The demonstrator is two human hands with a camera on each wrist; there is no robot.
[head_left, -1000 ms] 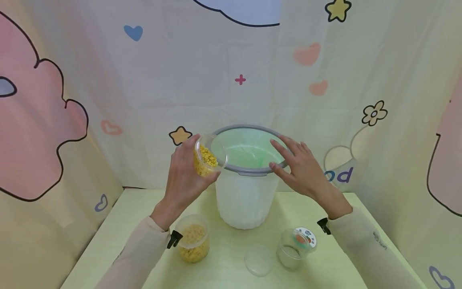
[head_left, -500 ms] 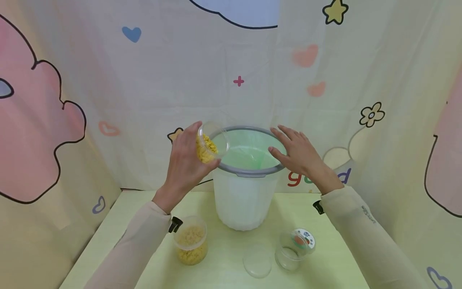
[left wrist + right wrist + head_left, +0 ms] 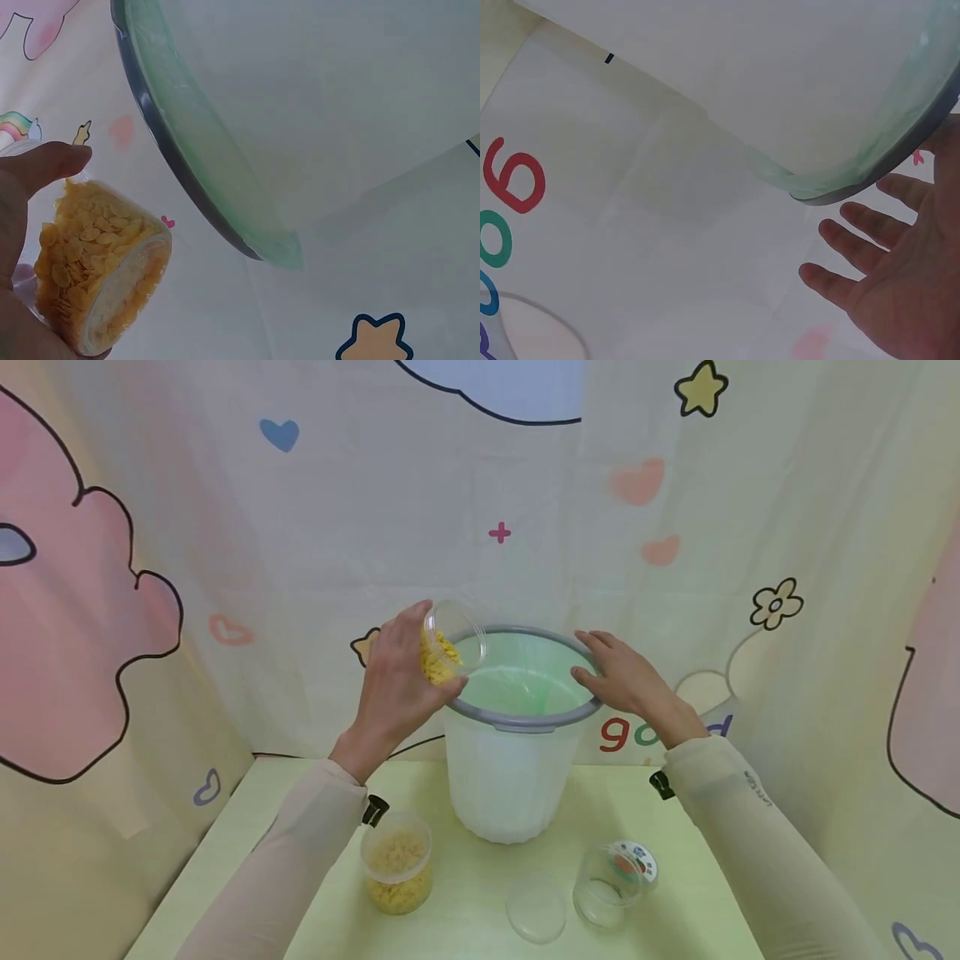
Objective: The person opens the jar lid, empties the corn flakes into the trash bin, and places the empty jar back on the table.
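Observation:
In the head view my left hand (image 3: 401,681) grips a clear plastic tub (image 3: 456,639) of yellow flakes (image 3: 438,657) above the left rim of a bin. The tub is tipped with its mouth toward the bin; the flakes lie inside it. The left wrist view shows the thumb and fingers curled round the tub, its base (image 3: 127,292) facing the camera. The whitish bin (image 3: 510,777) has a grey rim and a pale green bag lining. My right hand (image 3: 628,677) is at the rim's right side, its fingers straight and spread in the right wrist view.
A second tub (image 3: 400,868) with yellow flakes stands at the front left of the table. A clear round lid (image 3: 536,908) lies at the front middle. To its right are a clear tub (image 3: 600,893) and a printed white lid (image 3: 637,857). A patterned curtain hangs behind.
My left hand has lifted the tub and shifted it a little right toward the bin. My right hand has moved slightly up and its fingers have come closer together at the rim.

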